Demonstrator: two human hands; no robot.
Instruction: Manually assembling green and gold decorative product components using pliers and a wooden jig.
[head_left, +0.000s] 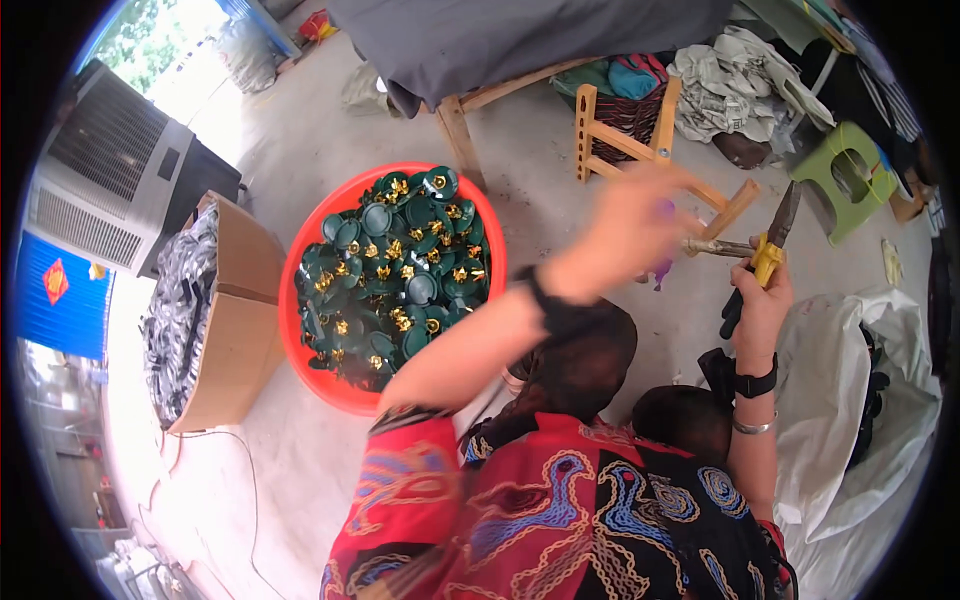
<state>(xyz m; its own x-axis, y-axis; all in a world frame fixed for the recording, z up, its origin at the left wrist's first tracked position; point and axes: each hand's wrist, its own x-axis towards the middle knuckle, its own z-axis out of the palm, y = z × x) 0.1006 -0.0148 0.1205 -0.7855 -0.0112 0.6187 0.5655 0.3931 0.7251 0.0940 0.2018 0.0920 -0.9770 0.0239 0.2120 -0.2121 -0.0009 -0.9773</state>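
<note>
Saw a large grey air cooler (100,160) at the upper left, just above a bright blue panel (60,320) bearing a red diamond-shaped decoration (55,281). Noticed a dark grey cloth (530,45) at the top, draped over a wooden-legged bench (460,142). Found a dark wicker basket (637,116) near crumpled pale sheets (735,85) toward the upper right, and a green stool (822,178) further right. Spotted a thin cord (253,490) curving across the floor (310,470) at lower left. Made out, by the glaring doorway (150,45), probably a full sack (246,60).
</note>
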